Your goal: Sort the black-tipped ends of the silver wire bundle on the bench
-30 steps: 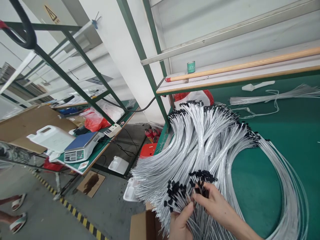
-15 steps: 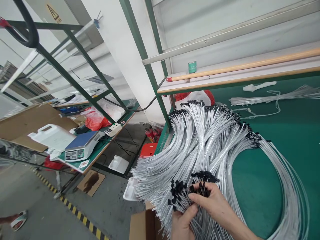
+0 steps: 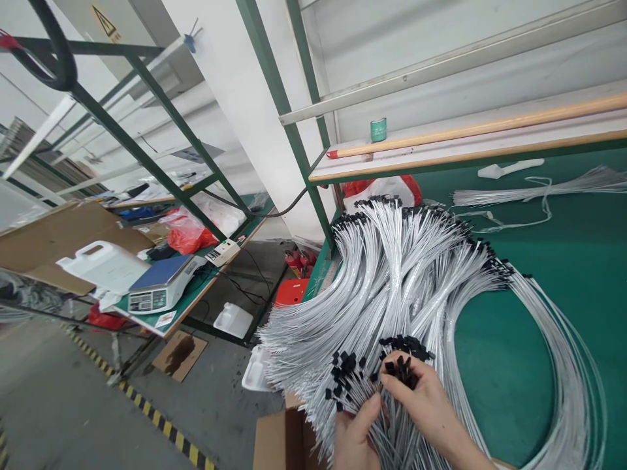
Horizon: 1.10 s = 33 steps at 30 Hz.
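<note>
Grasping a bunch of thin silver-white wires [image 3: 365, 424] tipped with black connectors [image 3: 401, 369]: left hand [image 3: 355, 440] clenched around the wires from below, right hand [image 3: 424, 405] pinching near the connector ends. Bunch lying over a wide fanned heap of matching wires [image 3: 392, 281], spread across the green worktop [image 3: 504, 385] just beside a cardboard box [image 3: 279, 447]; digital scale [image 3: 164, 287] sitting well apart on a farther bench.

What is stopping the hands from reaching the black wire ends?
Nothing visible stands in the way. The right hand already touches the black wire ends, and the left hand holds the thin silver wires just below them.
</note>
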Motion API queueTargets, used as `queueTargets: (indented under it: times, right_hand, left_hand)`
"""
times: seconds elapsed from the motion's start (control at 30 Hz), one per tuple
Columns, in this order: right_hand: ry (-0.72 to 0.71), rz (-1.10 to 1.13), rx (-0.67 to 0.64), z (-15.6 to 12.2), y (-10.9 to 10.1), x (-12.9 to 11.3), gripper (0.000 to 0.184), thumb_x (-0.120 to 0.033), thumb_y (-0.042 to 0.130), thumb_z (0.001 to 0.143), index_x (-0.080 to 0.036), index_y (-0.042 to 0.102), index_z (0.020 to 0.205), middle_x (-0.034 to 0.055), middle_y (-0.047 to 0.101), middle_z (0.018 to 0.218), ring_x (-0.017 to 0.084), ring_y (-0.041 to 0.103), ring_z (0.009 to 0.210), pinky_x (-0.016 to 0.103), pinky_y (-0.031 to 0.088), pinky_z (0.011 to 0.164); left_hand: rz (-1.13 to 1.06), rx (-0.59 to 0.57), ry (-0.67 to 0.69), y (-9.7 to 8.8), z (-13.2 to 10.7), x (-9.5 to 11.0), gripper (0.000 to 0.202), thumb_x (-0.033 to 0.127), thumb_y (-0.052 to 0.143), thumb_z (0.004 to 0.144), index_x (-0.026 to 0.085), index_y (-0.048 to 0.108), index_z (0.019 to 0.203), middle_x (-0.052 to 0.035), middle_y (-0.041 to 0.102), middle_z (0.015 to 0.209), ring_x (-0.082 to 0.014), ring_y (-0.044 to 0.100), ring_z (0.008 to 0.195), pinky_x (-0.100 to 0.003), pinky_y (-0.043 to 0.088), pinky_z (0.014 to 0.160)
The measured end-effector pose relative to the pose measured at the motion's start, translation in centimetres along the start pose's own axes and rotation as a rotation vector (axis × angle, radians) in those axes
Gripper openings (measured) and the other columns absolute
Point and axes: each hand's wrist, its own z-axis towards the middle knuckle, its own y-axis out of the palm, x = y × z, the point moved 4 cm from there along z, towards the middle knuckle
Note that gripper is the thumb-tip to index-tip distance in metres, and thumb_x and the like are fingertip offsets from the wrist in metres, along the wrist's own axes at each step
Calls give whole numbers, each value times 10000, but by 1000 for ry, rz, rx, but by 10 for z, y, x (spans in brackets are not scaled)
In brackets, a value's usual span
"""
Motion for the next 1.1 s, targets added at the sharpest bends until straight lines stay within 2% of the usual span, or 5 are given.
queueTargets:
  times: [0.23, 0.37, 0.57, 0.87, 1.1]
  right_hand:
    - [27, -124, -15, -4, -4, -3, 548, -544, 397, 704, -219, 326, 1139, -6, 429, 957, -23, 411, 844, 44, 351, 770]
    - [157, -137, -114, -3, -4, -9, 616, -537, 482, 622, -135, 444, 1087, 41, 437, 977, 12, 442, 800, 77, 379, 683]
    - [90, -110, -190, -2, -4, -26, 442, -427, 460, 663, -45, 502, 881, 49, 458, 824, -16, 390, 700, 64, 323, 631]
    - [17, -153, -119, -1, -2, -5, 407, -440, 339, 743, -45, 411, 808, 42, 433, 822, -7, 412, 763, 85, 370, 741]
    - [168, -183, -141, -4, -6, -10, 570, -559, 420, 666, -199, 432, 1108, 18, 431, 961, 21, 443, 849, 111, 389, 744]
  left_hand:
    - [-169, -89, 52, 9, -5, 1, 695, 21, 549, 673, 56, 220, 1284, -148, 529, 999, -256, 482, 982, -330, 418, 859]
    - [-138, -138, 185, 7, 3, -1, 881, 76, 702, 532, 88, 241, 1282, -161, 494, 1079, -237, 438, 1060, -277, 388, 921]
    - [-232, -106, 168, 6, 7, -5, 910, 85, 746, 403, 26, 309, 1199, -197, 498, 1052, -292, 480, 978, -338, 418, 885]
    - [-218, -70, 51, 13, -7, 3, 558, -17, 517, 678, -7, 312, 1196, -205, 493, 1048, -262, 485, 975, -323, 406, 887]
    - [-179, -181, 120, 17, -10, 4, 762, 25, 601, 627, 16, 204, 1278, -184, 504, 1051, -271, 470, 999, -364, 409, 880]
